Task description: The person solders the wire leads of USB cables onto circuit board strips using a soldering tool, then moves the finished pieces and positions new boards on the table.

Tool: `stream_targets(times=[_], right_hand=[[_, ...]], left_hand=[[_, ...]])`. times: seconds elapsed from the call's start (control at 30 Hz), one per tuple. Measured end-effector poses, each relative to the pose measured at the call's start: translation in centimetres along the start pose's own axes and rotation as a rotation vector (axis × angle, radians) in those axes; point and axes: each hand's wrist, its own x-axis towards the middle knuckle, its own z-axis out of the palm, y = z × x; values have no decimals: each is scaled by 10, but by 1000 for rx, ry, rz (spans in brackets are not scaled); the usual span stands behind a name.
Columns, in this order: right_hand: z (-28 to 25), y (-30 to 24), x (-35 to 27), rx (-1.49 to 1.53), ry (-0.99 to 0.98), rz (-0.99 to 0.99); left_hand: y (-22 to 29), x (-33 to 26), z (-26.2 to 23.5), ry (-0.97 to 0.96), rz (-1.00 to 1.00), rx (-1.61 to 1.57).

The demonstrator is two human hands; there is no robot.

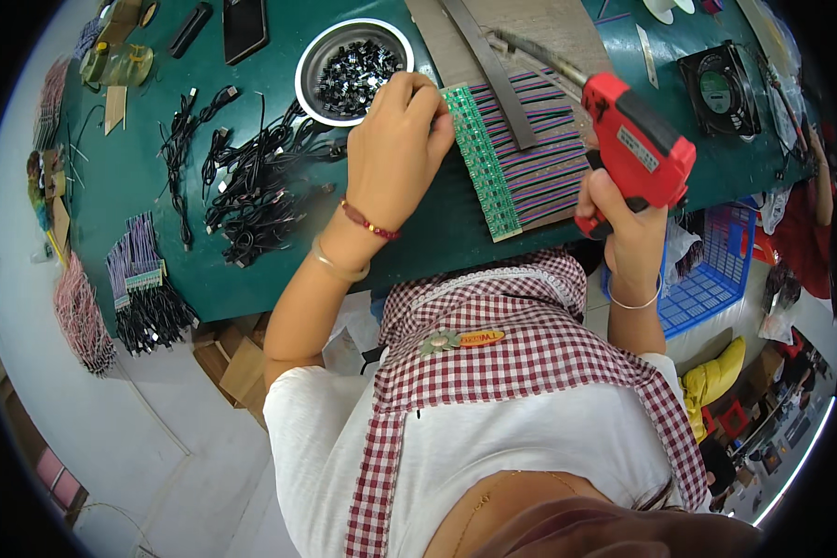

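Note:
My right hand (623,219) grips the handle of a red and black soldering gun (637,139), whose metal nose points up and left over the board's wires. The fingers of my left hand (395,144) are curled together at the upper left corner of a green circuit board panel (482,163); whatever they pinch is hidden. Rows of coloured wires (539,139) run right from the panel, and a flat metal bar (498,79) lies across them. Just beyond my left hand stands a round metal bowl (304,70) full of small black and silver connectors (353,79).
Panel and wires rest on a brown board (567,28) on the green table (242,88). Black cables (251,186) lie left, with bundled wired boards (149,279) at the table edge. A phone (245,28) lies far left; a black fan (719,91) stands right, above a blue basket (716,270).

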Motion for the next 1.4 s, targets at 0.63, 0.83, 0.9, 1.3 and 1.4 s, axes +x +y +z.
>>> stream_targets(times=[0.63, 0.83, 0.9, 1.3, 1.4], right_hand=[[-10, 23, -15, -220, -9, 32], [-11, 27, -15, -230, -6, -55], [-15, 31, -18, -233, 10, 13], [-15, 26, -25, -260, 9, -66], [-17, 32, -25, -271, -12, -85]], left_hand=[[-7, 28, 9, -86, 4, 152], [-5, 29, 9, -93, 15, 156], [-4, 29, 8, -96, 14, 157], [-4, 29, 7, -115, 2, 190], [-4, 30, 7, -112, 10, 195]])
